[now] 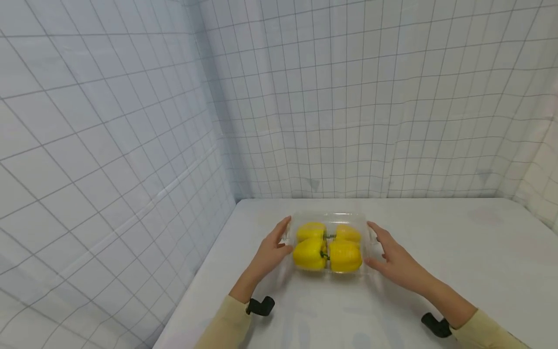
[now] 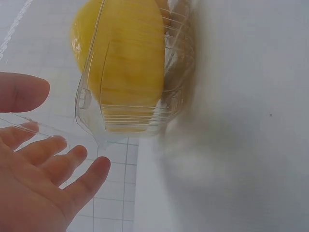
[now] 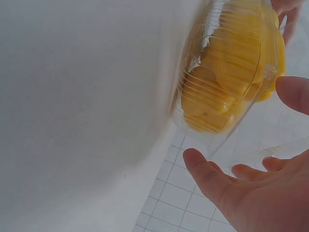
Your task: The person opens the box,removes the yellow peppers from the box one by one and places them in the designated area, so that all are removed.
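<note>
Orientation: 12 o'clock denotes the far edge of the white table (image 1: 453,252) in the head view.

Governing relation: the clear, ribbed, rectangular plastic container (image 1: 330,216) lies between the two hands, its apparent long axis running from 9 to 3 o'clock, so that each hand faces a short end. Neither hand is distinctly nearer; both stand at the container's edge.

Left hand (image 1: 271,252): located at 9 o'clock from the container, which therefore lies at its 3 o'clock. Thumb and fingers are spread apart; the forefinger reaches the 10 o'clock corner, the thumb the middle of the end.

Right hand (image 1: 397,259): located between 3 and 4 o'clock; the container lies between its 9 and 10 o'clock. Fingers are extended, forefinger at the 2 o'clock corner and thumb near 4 o'clock.

Contact: neither hand grips. Whether a fingertip touches the clear plastic cannot be determined.

Contents: four blocky yellow bell peppers (image 1: 309,254) sit in two rows, green stems (image 1: 324,254) turned inward. The wrist views show yellow flesh rising above the container's rim. The container appears to stand on the table.
</note>
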`<state>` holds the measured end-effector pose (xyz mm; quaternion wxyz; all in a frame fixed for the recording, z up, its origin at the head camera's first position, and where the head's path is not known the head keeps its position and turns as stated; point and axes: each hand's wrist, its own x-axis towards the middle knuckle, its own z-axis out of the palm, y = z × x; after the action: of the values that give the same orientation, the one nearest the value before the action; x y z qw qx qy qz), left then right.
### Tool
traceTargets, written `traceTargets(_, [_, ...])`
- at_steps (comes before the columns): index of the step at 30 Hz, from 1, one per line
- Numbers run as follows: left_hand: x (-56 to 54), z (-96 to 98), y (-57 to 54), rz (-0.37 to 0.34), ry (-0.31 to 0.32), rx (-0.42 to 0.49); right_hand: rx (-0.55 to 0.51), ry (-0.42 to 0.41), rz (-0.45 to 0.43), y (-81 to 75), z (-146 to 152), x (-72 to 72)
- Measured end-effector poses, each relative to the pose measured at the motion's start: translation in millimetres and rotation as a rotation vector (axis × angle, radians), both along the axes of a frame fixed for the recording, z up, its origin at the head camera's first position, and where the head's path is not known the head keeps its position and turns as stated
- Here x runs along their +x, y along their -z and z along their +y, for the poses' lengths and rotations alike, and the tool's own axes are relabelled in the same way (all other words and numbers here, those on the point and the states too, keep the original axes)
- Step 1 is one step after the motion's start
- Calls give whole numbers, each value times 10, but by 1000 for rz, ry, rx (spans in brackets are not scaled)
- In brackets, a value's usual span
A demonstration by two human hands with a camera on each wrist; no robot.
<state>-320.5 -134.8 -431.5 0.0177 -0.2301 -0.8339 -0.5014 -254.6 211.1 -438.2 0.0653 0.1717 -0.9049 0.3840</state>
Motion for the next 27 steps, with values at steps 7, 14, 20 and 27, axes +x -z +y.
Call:
traceTargets(7, [-118,45,-31,-27,-20,59,-32,16,11,4,11,-91])
traceTargets(14, [-218,98,-78,-87,-24,108,-61,22,14,17,45,-205])
traceTargets(20, [-339,123,-32,-92,-16,132,-72,17,44,56,50,-308])
traceTargets(27, [-370,150,-112,-86,52,161,-83,31,67,80,43,-461])
